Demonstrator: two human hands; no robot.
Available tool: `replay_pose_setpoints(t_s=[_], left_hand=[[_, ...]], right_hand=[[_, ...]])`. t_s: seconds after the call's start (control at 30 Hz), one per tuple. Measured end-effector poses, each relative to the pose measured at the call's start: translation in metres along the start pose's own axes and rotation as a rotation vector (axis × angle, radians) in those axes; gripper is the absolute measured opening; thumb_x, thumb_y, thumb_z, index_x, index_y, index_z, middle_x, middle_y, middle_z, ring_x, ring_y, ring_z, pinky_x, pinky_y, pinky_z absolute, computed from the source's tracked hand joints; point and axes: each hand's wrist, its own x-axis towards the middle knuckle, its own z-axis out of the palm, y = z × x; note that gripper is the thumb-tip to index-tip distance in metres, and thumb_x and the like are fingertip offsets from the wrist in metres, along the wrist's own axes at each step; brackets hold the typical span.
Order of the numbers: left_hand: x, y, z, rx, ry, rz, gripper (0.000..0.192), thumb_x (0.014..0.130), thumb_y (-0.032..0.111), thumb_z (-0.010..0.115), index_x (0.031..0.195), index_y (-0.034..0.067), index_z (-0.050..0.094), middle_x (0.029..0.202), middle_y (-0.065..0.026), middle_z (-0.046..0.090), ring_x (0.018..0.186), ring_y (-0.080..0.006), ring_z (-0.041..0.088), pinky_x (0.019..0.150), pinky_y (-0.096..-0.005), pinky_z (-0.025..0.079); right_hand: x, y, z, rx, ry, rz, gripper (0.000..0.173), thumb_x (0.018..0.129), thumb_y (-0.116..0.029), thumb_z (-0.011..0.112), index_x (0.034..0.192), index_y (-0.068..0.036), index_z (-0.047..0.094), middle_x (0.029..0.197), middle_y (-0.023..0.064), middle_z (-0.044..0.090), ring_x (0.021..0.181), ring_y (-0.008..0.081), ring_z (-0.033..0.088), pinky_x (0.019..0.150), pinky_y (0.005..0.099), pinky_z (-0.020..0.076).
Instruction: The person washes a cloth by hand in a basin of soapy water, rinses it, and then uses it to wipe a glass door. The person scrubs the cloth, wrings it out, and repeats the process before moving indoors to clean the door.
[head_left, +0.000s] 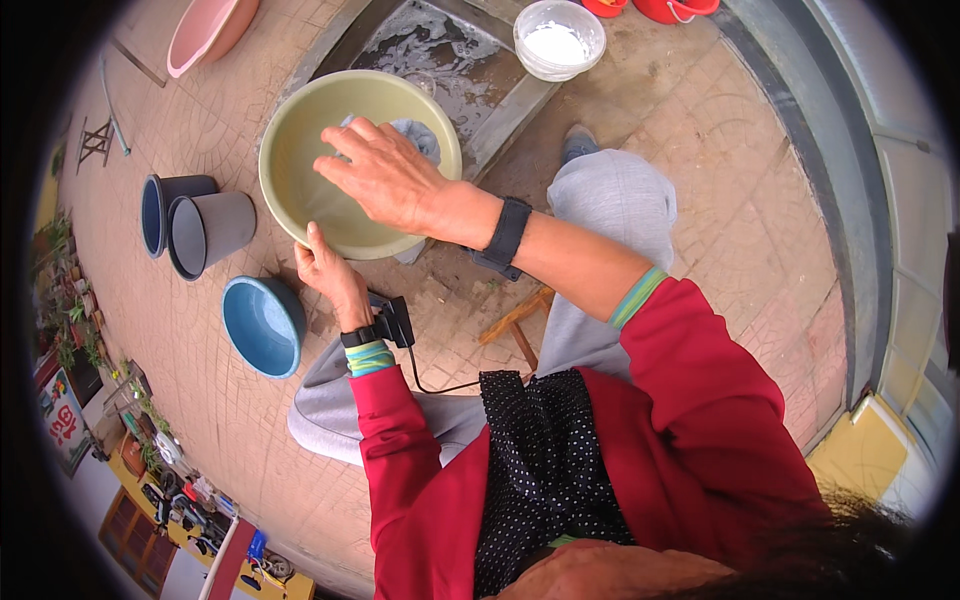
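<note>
A pale yellow-green plastic basin (289, 195) is in front of me, apparently tilted. My left hand (330, 270) grips its near left rim, thumb on top and the other fingers hidden below. Over the inside of the basin is my right hand (382, 169), palm down, with its fingers spread and nothing visible in it. Whether those fingers touch the basin's wall cannot be told. Behind the right hand, a wet-looking grey-blue cloth (418, 139) lies in the basin, partly covered by the hand.
A concrete trough (517, 112) holding foamy water lies beyond the basin. On its corner stands a translucent bucket (559, 67) with white content. To the left are a blue basin (262, 326), a grey bucket (225, 225) and a dark blue bucket (154, 214). A pink basin (214, 34) stands farther off.
</note>
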Motion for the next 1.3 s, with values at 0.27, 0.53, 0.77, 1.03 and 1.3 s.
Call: replay_pose_setpoints(t_s=[0.27, 0.53, 0.77, 1.03, 1.3], left_hand=[[-0.011, -0.032, -0.028, -0.426, -0.040, -0.397, 0.035, 0.098, 0.024, 0.054, 0.126, 0.003, 0.051, 0.121, -0.0077, 0.059, 0.112, -0.0214, 0.056, 0.097, -0.0393, 0.045], [-0.025, -0.081, -0.070, -0.531, 0.026, -0.444, 0.037, 0.098, 0.026, 0.053, 0.126, 0.002, 0.051, 0.124, -0.0089, 0.059, 0.115, -0.0224, 0.055, 0.101, -0.0396, 0.043], [-0.046, -0.096, -0.106, -0.563, 0.137, -0.578, 0.044, 0.094, 0.030, 0.051, 0.127, 0.001, 0.050, 0.127, -0.0111, 0.058, 0.118, -0.0268, 0.054, 0.104, -0.0419, 0.040], [-0.043, -0.116, -0.131, -0.347, 0.096, -0.633, 0.041, 0.097, 0.029, 0.050, 0.126, 0.000, 0.051, 0.121, -0.0123, 0.058, 0.110, -0.0245, 0.059, 0.093, -0.0388, 0.049], [-0.041, -0.099, -0.127, -0.171, 0.148, -0.619, 0.023, 0.094, 0.022, 0.059, 0.107, 0.004, 0.055, 0.098, -0.0071, 0.063, 0.084, -0.0163, 0.063, 0.067, -0.0303, 0.054]], right_hand=[[-0.002, 0.019, -0.011, 0.066, -0.010, 0.071, 0.032, 0.082, -0.026, 0.069, 0.111, -0.014, 0.065, 0.124, 0.0109, 0.054, 0.114, 0.0307, 0.051, 0.092, 0.0508, 0.0386], [-0.027, 0.157, -0.088, -0.126, -0.285, 0.395, 0.045, 0.085, -0.034, 0.065, 0.121, -0.008, 0.060, 0.118, 0.0171, 0.062, 0.110, 0.0353, 0.059, 0.092, 0.0444, 0.0478], [-0.074, 0.279, -0.117, -0.203, -0.294, 1.116, 0.059, 0.089, -0.041, 0.062, 0.131, -0.003, 0.050, 0.123, 0.0179, 0.062, 0.110, 0.0324, 0.061, 0.090, 0.0431, 0.0477], [-0.096, 0.307, -0.093, 0.490, -0.170, 1.600, 0.042, 0.096, -0.027, 0.057, 0.131, -0.006, 0.047, 0.114, 0.0143, 0.064, 0.094, 0.0248, 0.067, 0.072, 0.0386, 0.0555], [-0.083, 0.309, -0.090, 0.432, -0.053, 1.458, 0.038, 0.093, -0.016, 0.061, 0.126, -0.001, 0.049, 0.097, 0.0124, 0.066, 0.074, 0.0184, 0.068, 0.057, 0.0284, 0.0583]])
